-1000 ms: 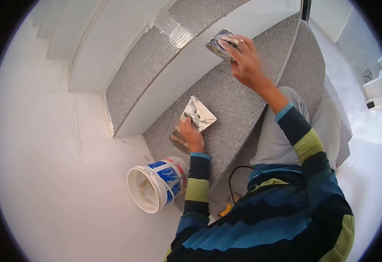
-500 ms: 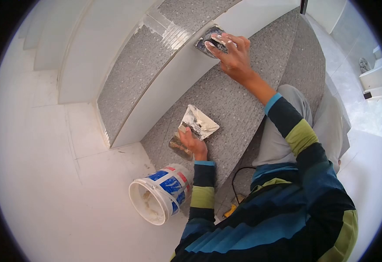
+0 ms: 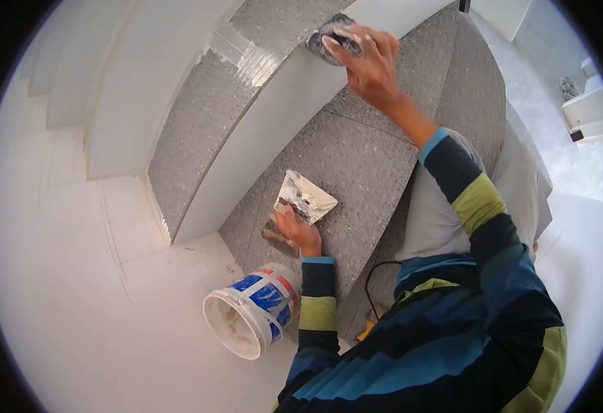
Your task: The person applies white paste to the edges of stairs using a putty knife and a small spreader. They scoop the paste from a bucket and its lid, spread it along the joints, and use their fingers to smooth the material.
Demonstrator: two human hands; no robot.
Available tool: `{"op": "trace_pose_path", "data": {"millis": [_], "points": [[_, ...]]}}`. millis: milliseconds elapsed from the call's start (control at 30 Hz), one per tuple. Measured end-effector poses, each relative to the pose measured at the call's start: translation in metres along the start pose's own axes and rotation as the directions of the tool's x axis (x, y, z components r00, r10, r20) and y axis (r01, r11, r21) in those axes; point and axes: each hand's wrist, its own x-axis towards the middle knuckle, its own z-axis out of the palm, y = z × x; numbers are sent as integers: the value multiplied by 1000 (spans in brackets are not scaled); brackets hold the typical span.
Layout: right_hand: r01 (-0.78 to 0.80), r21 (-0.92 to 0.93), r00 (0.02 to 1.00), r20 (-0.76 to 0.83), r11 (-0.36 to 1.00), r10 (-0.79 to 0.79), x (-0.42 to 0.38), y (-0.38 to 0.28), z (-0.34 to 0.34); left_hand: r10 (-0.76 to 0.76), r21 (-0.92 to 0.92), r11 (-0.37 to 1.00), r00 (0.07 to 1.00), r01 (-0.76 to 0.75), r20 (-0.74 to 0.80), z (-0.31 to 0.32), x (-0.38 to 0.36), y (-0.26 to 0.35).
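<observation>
My right hand (image 3: 373,65) grips a dark pad-like tool (image 3: 334,40) smeared with white paste, its fingers bent over the top. The tool is at the upper edge of the curved white riser (image 3: 260,144), beside the speckled grey tread (image 3: 201,117). White ridged paste (image 3: 256,64) lies on that tread. Lower down, my left hand (image 3: 300,229) is closed round the handle of a trowel whose blade (image 3: 306,197) carries cream paste. Another brown-stained tool (image 3: 278,237) shows under this hand; whether it is also held is unclear.
A white and blue bucket (image 3: 237,296) with paste inside stands tilted left of my left forearm. Behind it spreads the pale floor (image 3: 74,275). A lower grey speckled step (image 3: 356,158) lies between my arms. A yellow object (image 3: 365,330) and black cable are near my body.
My right hand and its tool have moved slightly up along the riser's edge. The left hand still holds the trowel. The whole view has shifted a little.
</observation>
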Motion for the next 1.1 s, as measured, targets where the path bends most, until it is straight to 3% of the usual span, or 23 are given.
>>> {"op": "trace_pose_path", "data": {"millis": [67, 133, 267, 333, 467, 533, 600, 633, 733, 800, 1000, 1100], "points": [[34, -28, 999, -5, 999, -35, -1, 7, 1, 4, -9, 1000, 1000, -4, 0, -1, 2, 2], [72, -21, 987, 144, 997, -69, -8, 12, -8, 12, -21, 1000, 1000, -13, -13, 2, 2, 0], [61, -59, 989, 135, 996, -53, -3, 22, -13, -24, -47, 999, 999, 23, -22, 6, 1, 4], [39, -23, 998, 55, 999, -38, 5, 23, -4, -2, 20, 1000, 999, 3, -37, 1, -2, 0], [108, -41, 987, 124, 993, -102, -17, 40, -7, 28, 51, 998, 999, -27, -16, 3, 1, 2], [100, -37, 990, 105, 994, -96, -8, 43, -12, 22, 68, 998, 999, -19, -44, 7, 2, 2], [-9, -55, 1000, 5, 998, 9, 4, 45, -12, 28, 33, 999, 999, -28, -18, 7, -1, 4], [38, -88, 999, -2, 995, -39, 12, 47, -12, 21, 43, 999, 1000, -20, -20, 3, -4, 2], [99, -81, 995, 29, 992, -97, 7, 55, -16, 13, 45, 999, 998, -11, -54, 1, 5, -3], [54, -72, 994, 100, 996, -46, -4, 58, -18, 20, 87, 996, 998, -15, -51, -2, 1, -1], [28, -22, 1000, -4, 999, -28, 13, 69, -21, 0, 116, 993, 998, 8, -69, -12, -2, -5], [42, -86, 994, 107, 995, -33, -4, 88, -20, 22, 162, 987, 996, -8, -84, -7, 2, -5]]}}
